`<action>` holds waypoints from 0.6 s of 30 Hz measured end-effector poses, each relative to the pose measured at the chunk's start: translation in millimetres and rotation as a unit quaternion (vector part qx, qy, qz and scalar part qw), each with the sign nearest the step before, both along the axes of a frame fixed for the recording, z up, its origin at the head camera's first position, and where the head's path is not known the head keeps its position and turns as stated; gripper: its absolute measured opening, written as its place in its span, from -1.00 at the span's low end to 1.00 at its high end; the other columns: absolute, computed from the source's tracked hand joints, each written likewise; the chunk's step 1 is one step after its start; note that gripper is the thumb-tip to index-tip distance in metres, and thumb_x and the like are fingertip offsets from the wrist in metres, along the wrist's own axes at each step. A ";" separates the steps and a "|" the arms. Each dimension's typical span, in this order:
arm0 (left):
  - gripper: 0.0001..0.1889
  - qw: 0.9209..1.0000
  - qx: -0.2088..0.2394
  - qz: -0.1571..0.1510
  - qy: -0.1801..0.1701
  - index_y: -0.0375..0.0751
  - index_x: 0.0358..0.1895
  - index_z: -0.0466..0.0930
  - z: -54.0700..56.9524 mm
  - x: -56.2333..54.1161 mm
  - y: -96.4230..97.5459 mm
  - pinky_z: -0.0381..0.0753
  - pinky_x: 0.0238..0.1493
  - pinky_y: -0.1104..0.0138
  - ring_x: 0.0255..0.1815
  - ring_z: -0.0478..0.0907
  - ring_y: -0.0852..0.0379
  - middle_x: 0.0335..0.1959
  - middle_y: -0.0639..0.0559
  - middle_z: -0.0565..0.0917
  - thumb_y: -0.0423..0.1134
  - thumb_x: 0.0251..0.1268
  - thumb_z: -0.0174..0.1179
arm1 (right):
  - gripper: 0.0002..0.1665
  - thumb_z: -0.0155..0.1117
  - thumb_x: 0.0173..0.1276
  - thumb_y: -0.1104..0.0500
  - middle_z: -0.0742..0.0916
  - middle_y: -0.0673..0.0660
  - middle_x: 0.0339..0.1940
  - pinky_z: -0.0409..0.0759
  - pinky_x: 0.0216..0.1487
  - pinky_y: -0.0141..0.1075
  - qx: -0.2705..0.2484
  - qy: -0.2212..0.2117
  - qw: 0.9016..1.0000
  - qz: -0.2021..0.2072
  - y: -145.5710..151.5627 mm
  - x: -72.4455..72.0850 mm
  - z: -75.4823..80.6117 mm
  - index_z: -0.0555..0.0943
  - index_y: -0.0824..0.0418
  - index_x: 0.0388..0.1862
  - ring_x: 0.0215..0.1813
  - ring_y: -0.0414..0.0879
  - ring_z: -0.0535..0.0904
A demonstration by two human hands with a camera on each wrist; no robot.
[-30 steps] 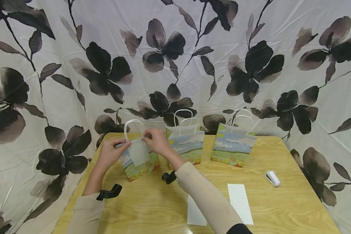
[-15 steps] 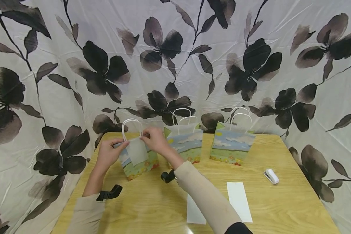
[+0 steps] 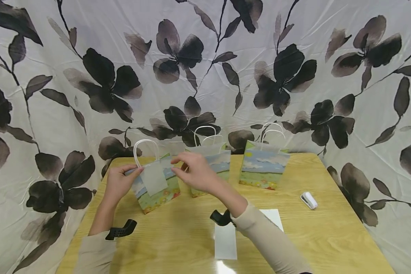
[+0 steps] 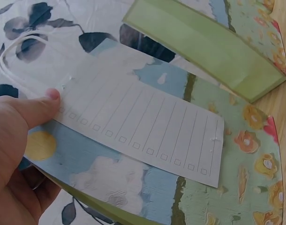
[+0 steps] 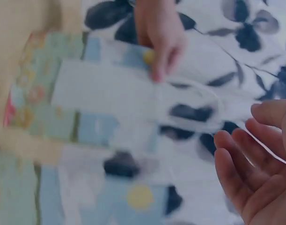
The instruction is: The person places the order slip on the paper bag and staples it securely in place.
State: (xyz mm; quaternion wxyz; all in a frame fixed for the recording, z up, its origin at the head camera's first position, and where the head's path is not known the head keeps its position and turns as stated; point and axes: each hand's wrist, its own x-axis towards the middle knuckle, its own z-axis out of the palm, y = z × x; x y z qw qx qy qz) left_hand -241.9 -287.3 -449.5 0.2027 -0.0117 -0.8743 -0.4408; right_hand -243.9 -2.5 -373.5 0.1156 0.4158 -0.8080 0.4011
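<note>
My left hand pinches the top edge of the left paper gift bag, thumb in front and fingers behind. A white checklist slip, lined with small checkboxes, lies flat against the bag's painted front, its top end under the thumb. White twisted handles rise from the bag. To the right of that bag's top edge, my right hand hovers with loosely bent fingers and nothing between them. It partly covers the middle gift bag in the head view. The right wrist view is blurred.
A third matching gift bag stands at the back right. A white mini stapler lies on the wooden table. Two white paper strips, one front strip and one partly sleeve-covered strip, lie nearer. A floral curtain hangs behind.
My right hand has let go of the bag's top edge and slip and moved right. The left hand keeps its pinch. The head view has shifted slightly.
</note>
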 end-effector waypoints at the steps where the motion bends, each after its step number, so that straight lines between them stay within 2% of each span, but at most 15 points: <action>1: -0.71 1.000 0.001 0.000 0.003 -0.34 -0.17 0.76 0.1 -0.4 0.1 0.53 -0.41 0.55 -0.37 0.58 0.38 -0.30 -0.18 0.74 -0.14 0.26 0.35 | -0.85 0.31 0.35 0.26 0.70 0.06 -0.21 0.55 -0.32 -0.49 -0.004 0.007 1.000 0.000 11.5 1.9 3.5 0.67 0.24 -0.12 -0.37 -0.25 0.60; 4: -0.71 1.000 0.005 -0.005 0.004 -0.35 -0.16 0.76 -0.7 -0.9 0.4 0.53 -0.40 0.55 -0.35 0.59 0.37 -0.29 -0.19 0.74 -0.14 0.26 0.34 | -0.89 0.31 0.34 0.29 0.72 0.03 -0.25 0.57 -0.33 -0.45 -0.022 0.015 1.000 -0.013 48.8 7.2 9.6 0.69 0.22 -0.17 -0.38 -0.24 0.61; 8: -0.70 1.000 0.005 -0.010 0.005 -0.37 -0.16 0.75 -1.8 1.0 0.1 0.52 -0.39 0.56 -0.35 0.58 0.40 -0.30 -0.21 0.74 -0.15 0.26 0.34 | -0.91 0.32 0.33 0.30 0.72 0.00 -0.27 0.61 -0.35 -0.37 -0.051 0.008 0.997 -0.053 102.9 14.6 11.0 0.70 0.19 -0.20 -0.37 -0.23 0.62; 13: -0.69 1.000 0.016 -0.003 0.009 -0.39 -0.15 0.75 -1.9 0.5 -0.2 0.52 -0.39 0.58 -0.36 0.56 0.49 -0.29 -0.24 0.73 -0.15 0.26 0.34 | -0.88 0.33 0.32 0.34 0.73 0.02 -0.28 0.61 -0.33 -0.34 -0.061 0.013 0.989 -0.135 170.3 15.5 7.4 0.71 0.21 -0.19 -0.35 -0.18 0.63; 18: -0.70 1.000 0.022 -0.006 0.007 -0.39 -0.15 0.75 -0.4 -0.4 -0.1 0.52 -0.41 0.55 -0.37 0.56 0.46 -0.29 -0.23 0.73 -0.16 0.27 0.34 | -0.88 0.30 0.35 0.31 0.74 0.06 -0.29 0.55 -0.33 -0.46 -0.032 0.006 0.973 -0.228 228.1 19.6 0.3 0.71 0.23 -0.16 -0.35 -0.23 0.62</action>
